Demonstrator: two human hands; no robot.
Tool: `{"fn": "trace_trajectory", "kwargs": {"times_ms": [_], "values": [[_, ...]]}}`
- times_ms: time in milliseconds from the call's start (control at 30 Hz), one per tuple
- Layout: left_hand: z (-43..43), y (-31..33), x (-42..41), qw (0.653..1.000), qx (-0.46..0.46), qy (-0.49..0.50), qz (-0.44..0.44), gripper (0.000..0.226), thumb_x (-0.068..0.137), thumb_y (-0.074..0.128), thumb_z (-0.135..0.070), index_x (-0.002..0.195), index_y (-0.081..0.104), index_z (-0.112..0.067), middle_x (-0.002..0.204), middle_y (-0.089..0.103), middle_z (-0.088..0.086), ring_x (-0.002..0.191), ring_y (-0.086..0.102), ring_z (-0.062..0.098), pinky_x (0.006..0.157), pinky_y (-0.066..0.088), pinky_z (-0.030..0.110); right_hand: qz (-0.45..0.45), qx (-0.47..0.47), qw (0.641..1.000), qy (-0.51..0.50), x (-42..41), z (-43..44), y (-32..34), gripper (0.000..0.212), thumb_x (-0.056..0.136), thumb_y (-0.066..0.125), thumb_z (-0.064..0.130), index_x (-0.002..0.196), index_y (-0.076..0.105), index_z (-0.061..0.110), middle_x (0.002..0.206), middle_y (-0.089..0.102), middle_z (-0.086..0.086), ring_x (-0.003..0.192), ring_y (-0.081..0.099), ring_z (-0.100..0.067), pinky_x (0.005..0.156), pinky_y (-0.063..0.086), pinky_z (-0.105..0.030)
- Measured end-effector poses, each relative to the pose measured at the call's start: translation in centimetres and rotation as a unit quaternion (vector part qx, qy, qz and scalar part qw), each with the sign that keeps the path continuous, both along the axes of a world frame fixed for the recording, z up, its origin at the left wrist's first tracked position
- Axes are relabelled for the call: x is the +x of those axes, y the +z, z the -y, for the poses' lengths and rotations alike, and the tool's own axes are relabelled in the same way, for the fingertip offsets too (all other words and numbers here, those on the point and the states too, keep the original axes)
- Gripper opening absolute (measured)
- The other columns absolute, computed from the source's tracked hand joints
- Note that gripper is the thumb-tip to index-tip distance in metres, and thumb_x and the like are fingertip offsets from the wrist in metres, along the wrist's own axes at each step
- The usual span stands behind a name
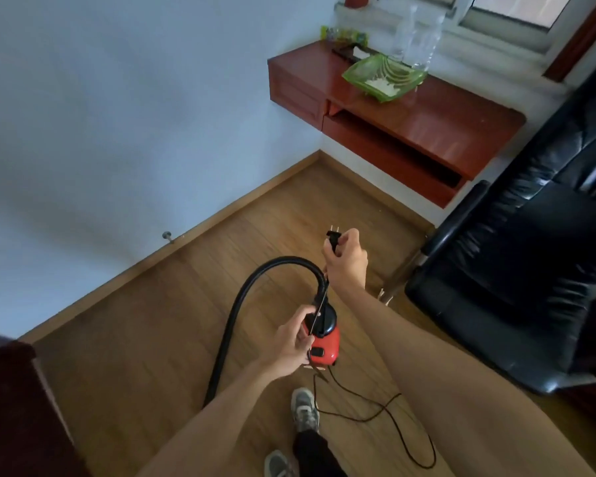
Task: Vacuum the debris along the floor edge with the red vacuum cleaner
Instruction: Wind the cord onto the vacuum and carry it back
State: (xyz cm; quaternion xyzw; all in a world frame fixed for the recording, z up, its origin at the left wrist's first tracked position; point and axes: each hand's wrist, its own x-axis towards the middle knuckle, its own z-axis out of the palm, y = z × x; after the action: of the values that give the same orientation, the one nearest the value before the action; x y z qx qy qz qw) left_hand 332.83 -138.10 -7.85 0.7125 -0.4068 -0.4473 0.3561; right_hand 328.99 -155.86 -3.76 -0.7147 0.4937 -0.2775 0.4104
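Pinching the plug [332, 237] prongs-up, the right hand [346, 261] had its fingers curled, and the left hand [291, 342] was wrapped round the red vacuum cleaner [324, 342], held above the floor [152, 339] near the wall edge. Best to feed the cord [375, 413] slack clear of the shoe [305, 409] on the way to a socket. No socket or debris showed, and the hose [241, 294] end was hidden behind the left forearm

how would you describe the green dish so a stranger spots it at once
Find the red-brown desk under the window. On its top, beside two clear bottles, sits the dish. It alone is translucent green, ribbed and holds white bits.
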Motion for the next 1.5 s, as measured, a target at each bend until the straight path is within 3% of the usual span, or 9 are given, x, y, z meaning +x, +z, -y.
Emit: {"fn": "trace_trajectory", "kwargs": {"times_ms": [167, 267, 367, 533, 767, 1000, 1167, 1267, 1500], "values": [[3.2, -2.9, -0.2, 0.999, 0.021, -0.029, -0.015, 0.047, 0.102, 0.055, -0.015, 0.144, 0.038, -0.026, 0.082, 0.049, 0.005, 0.079, 0.063, 0.024, 0.079, 0.062, 0.049, -0.009, 0.028, 0.999, -0.028, -1.2, 3.3, -3.5, 0.022, 0.095, 0.06, 0.033, 0.093, 0.043, 0.02, 0.073, 0.065, -0.004, 0.06, 0.067, -0.025, 0.058, 0.057, -0.051], [5.2, -4.8, -0.3, 0.999, 0.038, -0.032, -0.022, 0.05, 0.1, 0.056, -0.012, 0.143, 0.037, -0.028, 0.081, 0.05, 0.005, 0.087, 0.067, 0.033, 0.079, 0.062, 0.048, -0.011, 0.05, 0.998, -0.037, -1.2, 5.5, -6.2, 0.022, 0.096, 0.059, 0.036, 0.09, 0.04, 0.026, 0.074, 0.065, -0.005, 0.055, 0.066, -0.019, 0.054, 0.058, -0.046], [7.1, -7.0, 0.1, 0.997, 0.053, -0.025, -0.055, 0.05, 0.099, 0.058, -0.01, 0.136, 0.04, -0.039, 0.079, 0.05, 0.004, 0.078, 0.065, 0.025, 0.075, 0.063, 0.041, -0.001, 0.078, 0.996, -0.042, -0.4, 7.6, -9.0, 0.026, 0.095, 0.061, 0.035, 0.083, 0.037, 0.032, 0.069, 0.064, -0.004, 0.043, 0.062, -0.01, 0.041, 0.052, -0.028], [10.5, -11.3, 1.5, 0.989, 0.095, -0.004, -0.11, 0.056, 0.099, 0.057, -0.01, 0.121, 0.04, -0.059, 0.08, 0.048, 0.002, 0.073, 0.06, 0.017, 0.067, 0.061, 0.026, 0.004, 0.128, 0.99, -0.051, 1.0, 11.2, -14.0, 0.025, 0.094, 0.062, 0.028, 0.084, 0.039, 0.028, 0.06, 0.063, -0.003, 0.038, 0.056, -0.007, 0.036, 0.042, -0.019], [13.4, -18.9, 1.3, 0.984, 0.132, 0.03, -0.116, 0.064, 0.097, 0.058, -0.01, 0.112, 0.041, -0.069, 0.076, 0.044, -0.002, 0.068, 0.052, 0.016, 0.073, 0.06, 0.056, -0.018, 0.193, 0.981, -0.022, 1.9, 14.3, -22.6, 0.019, 0.095, 0.061, 0.027, 0.094, 0.043, 0.019, 0.06, 0.065, -0.01, 0.037, 0.053, -0.01, 0.037, 0.046, -0.024], [13.5, -27.9, 0.5, 0.973, 0.141, 0.066, -0.172, 0.07, 0.097, 0.056, -0.005, 0.106, 0.042, -0.073, 0.055, 0.048, -0.017, 0.051, 0.049, 0.004, 0.061, 0.058, 0.059, -0.062, 0.223, 0.972, 0.032, 2.2, 15.5, -31.7, 0.018, 0.097, 0.059, 0.027, 0.096, 0.045, 0.016, 0.063, 0.067, -0.014, 0.04, 0.059, -0.016, 0.039, 0.051, -0.031], [12.8, -34.7, -0.2, 0.963, 0.176, 0.066, -0.193, 0.067, 0.097, 0.055, -0.006, 0.112, 0.042, -0.07, 0.062, 0.053, -0.018, 0.058, 0.058, -0.001, 0.066, 0.063, 0.049, -0.088, 0.246, 0.965, 0.017, 0.9, 14.9, -38.9, 0.016, 0.097, 0.059, 0.028, 0.098, 0.045, 0.018, 0.065, 0.068, -0.012, 0.044, 0.062, -0.016, 0.041, 0.051, -0.027], [12.4, -37.8, -0.5, 0.965, 0.193, 0.054, -0.17, 0.063, 0.096, 0.056, -0.008, 0.117, 0.042, -0.066, 0.061, 0.047, -0.014, 0.057, 0.053, 0.005, 0.064, 0.062, 0.051, -0.102, 0.248, 0.963, 0.002, -0.1, 14.5, -42.2, 0.016, 0.098, 0.059, 0.027, 0.098, 0.046, 0.019, 0.06, 0.067, -0.008, 0.043, 0.062, -0.013, 0.04, 0.045, -0.019], [13.4, -43.3, 0.1, 0.969, 0.217, 0.038, -0.109, 0.066, 0.097, 0.054, -0.005, 0.112, 0.038, -0.068, 0.063, 0.053, -0.017, 0.055, 0.054, 0.0, 0.065, 0.062, 0.049, -0.093, 0.244, 0.965, -0.009, -0.1, 14.9, -47.9, 0.015, 0.098, 0.059, 0.029, 0.102, 0.048, 0.02, 0.061, 0.067, -0.005, 0.046, 0.063, -0.011, 0.043, 0.047, -0.023]]}}
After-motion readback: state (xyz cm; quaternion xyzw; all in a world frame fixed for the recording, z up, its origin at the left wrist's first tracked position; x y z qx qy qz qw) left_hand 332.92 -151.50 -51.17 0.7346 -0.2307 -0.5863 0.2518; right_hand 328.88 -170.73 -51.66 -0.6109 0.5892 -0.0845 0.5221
